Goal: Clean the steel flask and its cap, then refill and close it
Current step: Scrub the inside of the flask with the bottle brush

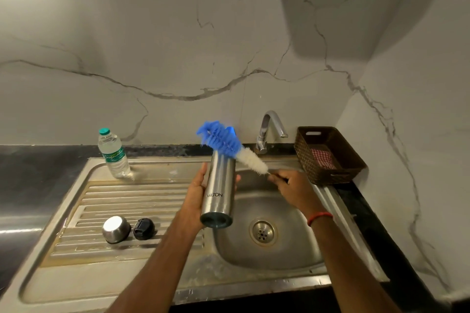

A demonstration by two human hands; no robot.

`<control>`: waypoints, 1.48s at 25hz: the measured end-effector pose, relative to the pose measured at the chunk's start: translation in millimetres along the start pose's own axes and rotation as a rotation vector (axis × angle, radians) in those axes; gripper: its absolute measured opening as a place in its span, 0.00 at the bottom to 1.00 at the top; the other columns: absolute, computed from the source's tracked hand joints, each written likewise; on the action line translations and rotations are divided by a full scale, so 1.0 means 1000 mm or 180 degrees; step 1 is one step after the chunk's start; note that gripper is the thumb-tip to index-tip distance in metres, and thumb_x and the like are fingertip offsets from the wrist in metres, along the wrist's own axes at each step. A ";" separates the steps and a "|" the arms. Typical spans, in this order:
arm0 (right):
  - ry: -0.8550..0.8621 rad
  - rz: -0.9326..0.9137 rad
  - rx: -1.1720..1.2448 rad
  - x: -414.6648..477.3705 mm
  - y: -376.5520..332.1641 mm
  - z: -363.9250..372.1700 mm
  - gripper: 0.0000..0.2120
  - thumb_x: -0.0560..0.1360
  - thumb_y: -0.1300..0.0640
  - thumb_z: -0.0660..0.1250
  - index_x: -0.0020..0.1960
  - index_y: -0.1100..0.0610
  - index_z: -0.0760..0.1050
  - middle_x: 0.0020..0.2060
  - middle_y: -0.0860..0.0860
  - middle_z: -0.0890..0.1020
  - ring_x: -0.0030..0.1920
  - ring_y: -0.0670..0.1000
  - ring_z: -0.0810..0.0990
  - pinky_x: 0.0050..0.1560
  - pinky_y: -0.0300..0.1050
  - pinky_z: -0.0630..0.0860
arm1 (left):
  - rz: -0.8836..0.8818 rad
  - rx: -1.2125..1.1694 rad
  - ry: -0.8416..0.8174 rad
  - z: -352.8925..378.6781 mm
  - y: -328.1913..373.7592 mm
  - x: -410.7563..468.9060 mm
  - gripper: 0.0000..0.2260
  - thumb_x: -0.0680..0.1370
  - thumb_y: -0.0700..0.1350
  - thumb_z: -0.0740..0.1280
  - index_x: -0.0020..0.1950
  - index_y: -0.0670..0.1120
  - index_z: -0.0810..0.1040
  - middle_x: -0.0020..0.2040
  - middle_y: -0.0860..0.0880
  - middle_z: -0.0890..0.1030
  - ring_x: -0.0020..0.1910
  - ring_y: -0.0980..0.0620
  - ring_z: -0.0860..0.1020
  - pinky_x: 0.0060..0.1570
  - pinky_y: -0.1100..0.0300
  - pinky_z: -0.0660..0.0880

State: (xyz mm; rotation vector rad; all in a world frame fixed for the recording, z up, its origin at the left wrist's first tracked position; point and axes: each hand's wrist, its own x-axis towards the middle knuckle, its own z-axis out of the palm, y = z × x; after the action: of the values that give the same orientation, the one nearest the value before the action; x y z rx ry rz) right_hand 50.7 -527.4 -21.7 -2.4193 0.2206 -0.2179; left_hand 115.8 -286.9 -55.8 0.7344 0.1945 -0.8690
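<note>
My left hand (197, 192) grips the steel flask (218, 190) around its body, tilted with its base toward me, above the sink's left rim. My right hand (292, 185) holds the handle of a bottle brush (230, 143) with blue and white bristles. The brush lies across the flask's far open end, outside it. A steel cup-shaped cap (116, 229) and a black inner stopper (144, 229) lie apart on the draining board.
A plastic water bottle (113, 154) with a green lid stands at the back of the draining board (122, 198). The sink bowl (264, 234) sits below the flask, the tap (270, 129) behind it. A brown basket (328, 155) holding a checked cloth stands at the right.
</note>
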 end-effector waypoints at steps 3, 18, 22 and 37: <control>-0.0264 -0.0096 0.0082 -0.006 -0.002 -0.003 0.06 0.80 0.55 0.68 0.54 0.51 0.83 0.41 0.49 0.84 0.41 0.46 0.80 0.44 0.41 0.76 | -0.0093 -0.0111 -0.0062 0.001 0.003 0.013 0.35 0.76 0.63 0.69 0.70 0.37 0.72 0.55 0.32 0.80 0.48 0.36 0.82 0.49 0.47 0.83; -0.0754 -0.0217 0.0209 -0.008 -0.008 -0.005 0.06 0.79 0.57 0.69 0.53 0.51 0.84 0.40 0.49 0.84 0.39 0.44 0.79 0.42 0.37 0.76 | 0.0378 0.0171 0.0553 -0.011 0.016 0.002 0.35 0.77 0.59 0.71 0.78 0.43 0.67 0.52 0.40 0.85 0.43 0.45 0.85 0.40 0.54 0.84; -0.0961 -0.0413 0.0550 -0.015 -0.006 -0.003 0.06 0.77 0.59 0.71 0.50 0.50 0.85 0.40 0.46 0.85 0.40 0.41 0.81 0.44 0.34 0.76 | 0.0411 0.0231 0.0557 -0.016 0.017 -0.002 0.54 0.61 0.64 0.82 0.79 0.42 0.65 0.37 0.41 0.85 0.33 0.50 0.85 0.30 0.55 0.82; -0.0628 -0.0271 0.0554 -0.010 0.000 -0.003 0.08 0.77 0.59 0.71 0.48 0.47 0.84 0.36 0.42 0.84 0.37 0.41 0.80 0.40 0.31 0.74 | -0.0216 -0.0288 0.0352 -0.028 0.012 -0.001 0.28 0.84 0.57 0.61 0.75 0.37 0.68 0.57 0.37 0.84 0.45 0.49 0.85 0.52 0.46 0.83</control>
State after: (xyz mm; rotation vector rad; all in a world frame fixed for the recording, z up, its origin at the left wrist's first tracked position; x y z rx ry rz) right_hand 40.7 -527.7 -20.4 -2.2604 0.0089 -0.0336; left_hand 128.2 -262.7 -70.4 0.6948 0.3568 -0.8787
